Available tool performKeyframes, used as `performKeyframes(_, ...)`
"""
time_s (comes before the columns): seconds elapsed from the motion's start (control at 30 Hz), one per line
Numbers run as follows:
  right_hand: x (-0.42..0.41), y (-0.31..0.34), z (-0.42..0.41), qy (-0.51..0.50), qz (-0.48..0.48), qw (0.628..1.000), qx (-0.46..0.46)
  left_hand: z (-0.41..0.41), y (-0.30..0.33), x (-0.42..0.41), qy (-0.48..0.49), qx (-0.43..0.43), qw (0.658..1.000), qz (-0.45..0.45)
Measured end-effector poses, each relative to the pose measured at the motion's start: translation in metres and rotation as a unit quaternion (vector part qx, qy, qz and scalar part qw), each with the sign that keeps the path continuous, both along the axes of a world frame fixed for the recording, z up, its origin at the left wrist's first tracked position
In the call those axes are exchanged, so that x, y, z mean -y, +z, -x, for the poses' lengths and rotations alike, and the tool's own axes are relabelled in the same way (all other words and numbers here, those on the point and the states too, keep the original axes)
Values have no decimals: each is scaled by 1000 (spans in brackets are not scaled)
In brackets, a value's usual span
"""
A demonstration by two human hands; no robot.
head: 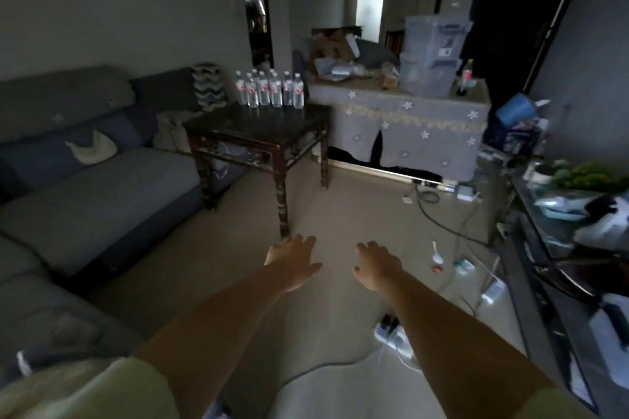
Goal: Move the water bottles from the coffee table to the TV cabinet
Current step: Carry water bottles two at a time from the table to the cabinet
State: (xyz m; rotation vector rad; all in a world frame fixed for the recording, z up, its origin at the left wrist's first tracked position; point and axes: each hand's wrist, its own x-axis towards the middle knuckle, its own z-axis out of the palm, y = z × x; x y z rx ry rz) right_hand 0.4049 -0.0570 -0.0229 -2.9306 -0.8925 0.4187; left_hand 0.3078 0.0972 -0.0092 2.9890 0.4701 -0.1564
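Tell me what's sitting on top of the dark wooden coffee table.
A cluster of clear water bottles stands upright at the far edge of the coffee table. The back row is partly hidden by the front bottles, so an exact count is unclear.

The clear plastic water bottles with red labels [269, 92] crowd together at the back of the dark carved wooden table [258, 127], rear ones half hidden behind front ones, so their number is unclear and the label print too small to read. The dark glass-topped TV cabinet [558, 269] runs off the right edge
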Motion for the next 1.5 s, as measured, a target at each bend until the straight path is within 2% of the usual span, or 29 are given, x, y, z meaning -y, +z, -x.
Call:
performKeyframes(0.27,-142,23,-1,59,-29,997,30,1,22,-131,84,33,995,30)
performKeyframes(0.57,-227,10,-33,85,-9,996,9,-9,-1,-208,117,18,992,36)
performKeyframes(0.73,-290,7,-81,108,-17,994,9,-52,-2,-271,153,26,987,32)
performKeyframes(0.97,-384,13,-187,164,1,986,14,-153,-1,-353,185,24,982,33)
performKeyframes(1.17,-431,17,-269,162,7,986,26,-224,-1,-398,207,26,977,49)
performKeyframes(1.5,-510,-4,-308,212,22,977,12,-265,-9,-463,216,3,975,44)
